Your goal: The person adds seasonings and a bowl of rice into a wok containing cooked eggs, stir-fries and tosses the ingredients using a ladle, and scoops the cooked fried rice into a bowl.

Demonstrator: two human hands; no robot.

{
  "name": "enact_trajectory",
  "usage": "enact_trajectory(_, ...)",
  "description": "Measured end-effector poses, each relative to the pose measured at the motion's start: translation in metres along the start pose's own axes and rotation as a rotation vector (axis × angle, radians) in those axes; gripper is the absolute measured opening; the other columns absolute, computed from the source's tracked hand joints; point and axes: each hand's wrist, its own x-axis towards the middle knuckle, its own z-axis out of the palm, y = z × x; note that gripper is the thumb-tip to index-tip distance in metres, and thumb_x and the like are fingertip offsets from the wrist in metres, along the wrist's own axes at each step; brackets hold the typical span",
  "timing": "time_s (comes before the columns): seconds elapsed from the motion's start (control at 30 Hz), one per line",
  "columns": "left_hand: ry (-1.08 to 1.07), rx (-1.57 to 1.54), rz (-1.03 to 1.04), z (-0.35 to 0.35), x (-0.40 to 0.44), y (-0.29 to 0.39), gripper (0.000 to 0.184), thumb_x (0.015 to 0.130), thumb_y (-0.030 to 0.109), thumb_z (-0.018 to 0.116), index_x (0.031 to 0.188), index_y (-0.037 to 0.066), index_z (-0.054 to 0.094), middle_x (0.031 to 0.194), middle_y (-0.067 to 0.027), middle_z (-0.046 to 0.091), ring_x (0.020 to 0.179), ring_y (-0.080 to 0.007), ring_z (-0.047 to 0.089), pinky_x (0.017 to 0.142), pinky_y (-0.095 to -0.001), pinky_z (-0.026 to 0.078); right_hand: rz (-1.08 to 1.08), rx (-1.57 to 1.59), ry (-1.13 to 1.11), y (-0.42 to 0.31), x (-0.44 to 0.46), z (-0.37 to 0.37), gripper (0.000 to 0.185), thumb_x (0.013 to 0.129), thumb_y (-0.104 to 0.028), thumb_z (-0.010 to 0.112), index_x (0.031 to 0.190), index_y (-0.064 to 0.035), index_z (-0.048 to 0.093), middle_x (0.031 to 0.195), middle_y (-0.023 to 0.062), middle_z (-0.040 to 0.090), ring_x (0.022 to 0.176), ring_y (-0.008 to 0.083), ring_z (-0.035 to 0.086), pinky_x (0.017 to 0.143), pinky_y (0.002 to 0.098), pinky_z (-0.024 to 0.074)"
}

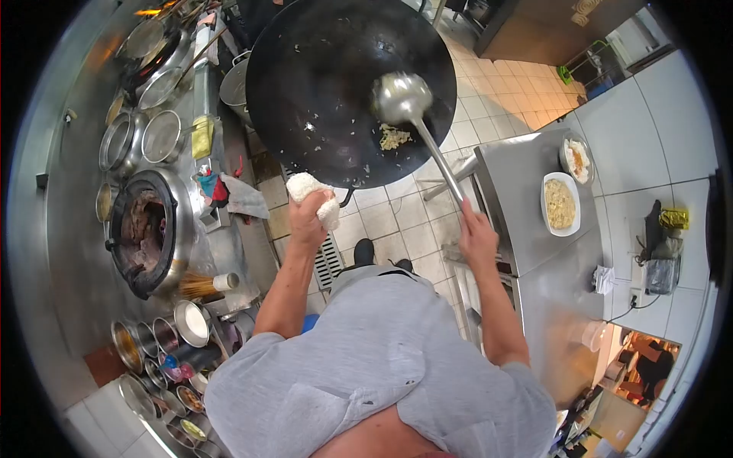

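A large black wok (328, 99) with scattered white bits inside is at the top centre. My left hand (309, 217) is closed around a folded white cloth (305, 187) at the wok's near rim, beside its small loop handle. My right hand (478, 233) grips the handle of a long metal ladle (402, 98). The ladle's bowl is over the right part of the wok, just above a small clump of pale yellow food (394, 137). Whether the bowl touches the wok cannot be made out.
At left, a steel stove counter holds a round burner (145, 229), strainers (162, 137), a bamboo brush (202, 285) and several seasoning pots (192, 322). On the right steel table (527, 183) stand a white dish of food (560, 204) and a bowl (576, 160).
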Motion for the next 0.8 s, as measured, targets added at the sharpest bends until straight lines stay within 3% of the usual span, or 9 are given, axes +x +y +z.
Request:
enact_trajectory(0.13,-0.023,-0.051,0.028,0.013,0.015,-0.007,0.007,0.081,0.005,0.063,0.087,0.005,0.063,0.077,-0.0028,0.062,0.067,-0.0135,0.06,0.059,-0.0288,0.047,0.062,0.072,0.024,-0.03,0.01,0.044,0.053,0.092,-0.006,0.064,0.143,-0.0181,0.055,0.073,0.0121,0.056,0.06,0.0297,0.056,0.057,0.0422,0.0474)
enact_trajectory(0.3,0.035,-0.069,0.078,0.019,0.037,-0.004,0.014,0.078,0.001,0.062,0.091,0.005,0.059,0.08,-0.0031,0.062,0.069,-0.0147,0.062,0.062,-0.0312,0.05,0.17,0.118,-0.057,-0.056,-0.067,0.017,0.051,0.092,-0.007,0.065,0.142,-0.012,0.057,0.069,0.0128,0.053,0.058,0.03,0.052,0.056,0.0432,0.0447)
enact_trajectory(0.4,0.043,-0.078,0.145,0.017,0.063,-0.018,0.014,0.079,0.001,0.061,0.093,0.005,0.059,0.084,-0.0046,0.062,0.073,-0.0164,0.063,0.064,-0.0319,0.051,0.159,-0.078,-0.174,-0.052,-0.034,0.008,0.051,0.096,-0.013,0.06,0.145,-0.0212,0.052,0.075,0.0135,0.056,0.061,0.0328,0.057,0.059,0.0454,0.0486)
enact_trajectory(0.5,0.064,-0.025,0.193,0.022,0.092,-0.028,0.01,0.081,0.003,0.06,0.091,0.005,0.059,0.079,-0.0041,0.061,0.072,-0.0177,0.063,0.066,-0.0314,0.051,0.152,-0.139,-0.286,-0.038,-0.006,-0.058,0.053,0.098,-0.016,0.055,0.149,-0.0276,0.046,0.081,0.0138,0.059,0.067,0.0363,0.061,0.061,0.0462,0.0514)
enact_trajectory(0.57,0.065,-0.011,0.237,0.03,0.105,-0.036,0.011,0.081,0.001,0.06,0.091,0.005,0.059,0.08,-0.0038,0.061,0.073,-0.0177,0.063,0.066,-0.0321,0.052,0.195,-0.126,-0.419,-0.031,-0.016,-0.118,0.053,0.099,-0.017,0.053,0.15,-0.0242,0.043,0.081,0.0121,0.062,0.068,0.0342,0.064,0.062,0.0465,0.0525)
enact_trajectory(0.63,0.074,0.001,0.236,0.025,0.113,-0.054,0.012,0.082,-0.001,0.059,0.091,0.005,0.058,0.08,-0.0036,0.061,0.072,-0.0178,0.063,0.066,-0.0327,0.052,0.376,0.151,-0.526,0.021,-0.069,-0.129,0.051,0.1,-0.019,0.053,0.15,-0.0247,0.043,0.077,0.0097,0.061,0.059,0.0268,0.06,0.053,0.0418,0.0498)
enact_trajectory(0.7,0.073,0.014,0.193,0.015,0.121,-0.072,0.013,0.082,-0.002,0.058,0.092,0.006,0.058,0.08,-0.0034,0.06,0.072,-0.0179,0.063,0.066,-0.0331,0.053,0.888,0.623,-0.633,0.029,-0.102,-0.126,0.046,0.101,-0.022,0.053,0.146,-0.0252,0.047,0.073,0.0056,0.057,0.051,0.0181,0.052,0.045,0.0347,0.0434)
enact_trajectory(0.77,0.129,0.036,0.084,-0.01,0.128,-0.101,0.012,0.079,-0.002,0.058,0.088,0.006,0.055,0.082,-0.0043,0.059,0.071,-0.0172,0.062,0.062,-0.0327,0.054,1.743,1.303,-0.645,0.029,-0.134,-0.121,0.038,0.101,-0.026,0.054,0.14,-0.0258,0.055,0.068,-0.0002,0.051,0.044,0.0081,0.041,0.037,0.025,0.0333)
enact_trajectory(0.8,0.078,0.009,0.008,-0.021,0.123,-0.108,0.01,0.081,-0.001,0.057,0.086,0.007,0.055,0.079,-0.0033,0.059,0.069,-0.0171,0.062,0.06,-0.0329,0.053,1.876,1.513,-0.583,0.036,-0.168,-0.106,0.04,0.103,-0.028,0.051,0.142,-0.0273,0.051,0.067,0.0003,0.049,0.043,0.0064,0.036,0.035,0.0229,0.0286)
